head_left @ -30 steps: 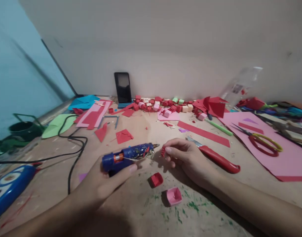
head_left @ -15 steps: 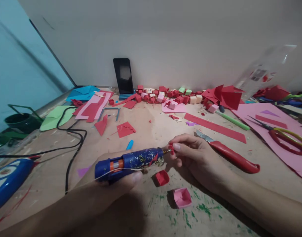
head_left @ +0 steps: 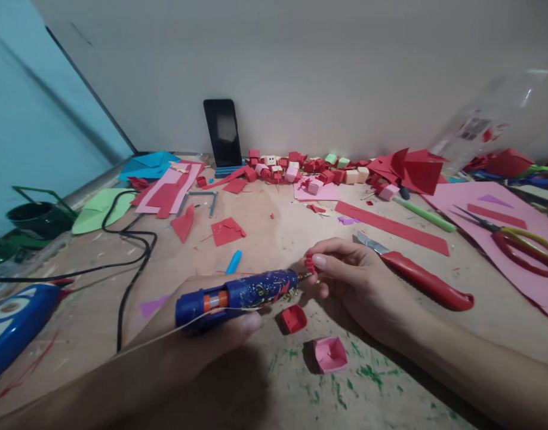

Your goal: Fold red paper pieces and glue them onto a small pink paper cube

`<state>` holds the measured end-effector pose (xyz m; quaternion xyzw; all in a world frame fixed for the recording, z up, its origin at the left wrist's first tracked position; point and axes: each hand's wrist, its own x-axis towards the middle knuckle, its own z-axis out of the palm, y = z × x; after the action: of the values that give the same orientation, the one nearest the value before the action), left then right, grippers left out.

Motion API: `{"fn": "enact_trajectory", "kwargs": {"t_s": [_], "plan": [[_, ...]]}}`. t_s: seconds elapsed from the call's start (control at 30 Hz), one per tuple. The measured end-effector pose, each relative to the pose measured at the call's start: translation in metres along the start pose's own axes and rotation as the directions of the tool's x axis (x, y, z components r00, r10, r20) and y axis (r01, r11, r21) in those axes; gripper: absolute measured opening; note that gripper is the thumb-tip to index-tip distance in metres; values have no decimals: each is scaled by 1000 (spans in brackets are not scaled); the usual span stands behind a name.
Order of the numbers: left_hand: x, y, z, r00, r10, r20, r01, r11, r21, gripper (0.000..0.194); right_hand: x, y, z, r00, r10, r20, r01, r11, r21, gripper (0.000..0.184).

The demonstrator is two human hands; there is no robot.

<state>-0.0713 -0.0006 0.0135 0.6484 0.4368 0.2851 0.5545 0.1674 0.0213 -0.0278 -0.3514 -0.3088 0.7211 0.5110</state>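
Observation:
My left hand is wrapped round a blue hot glue gun, its barrel crusted with dried glue and paper bits. The nozzle points right and meets, or nearly meets, a small red paper piece. Thumb and fingers of my right hand pinch that piece, hiding part of it. Below the nozzle, a small red paper box sits with its hollow side up. A pink paper box lies nearer to me, also hollow side up.
A red-handled knife lies right of my right hand, with scissors beyond on pink paper. Small paper cubes crowd the back beside a leaning phone. A black cable loops at left. A red strip lies behind the knife.
The glue gun has shifted very slightly right and the red piece slightly up at its nozzle. Both hands keep their hold. The whole view has tilted a little.

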Motion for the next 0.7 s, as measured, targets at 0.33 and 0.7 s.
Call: {"fn": "enact_trajectory", "kwargs": {"t_s": [0.33, 0.7], "plan": [[-2, 3, 1, 1000, -17, -6, 17, 999, -34, 32, 1, -1, 2, 1000, 7, 6, -7, 1000, -1, 19], [-5, 3, 3, 995, -59, -79, 61, 998, 16, 32, 1, 0, 2, 1000, 20, -3, -20, 1000, -11, 17]]}}
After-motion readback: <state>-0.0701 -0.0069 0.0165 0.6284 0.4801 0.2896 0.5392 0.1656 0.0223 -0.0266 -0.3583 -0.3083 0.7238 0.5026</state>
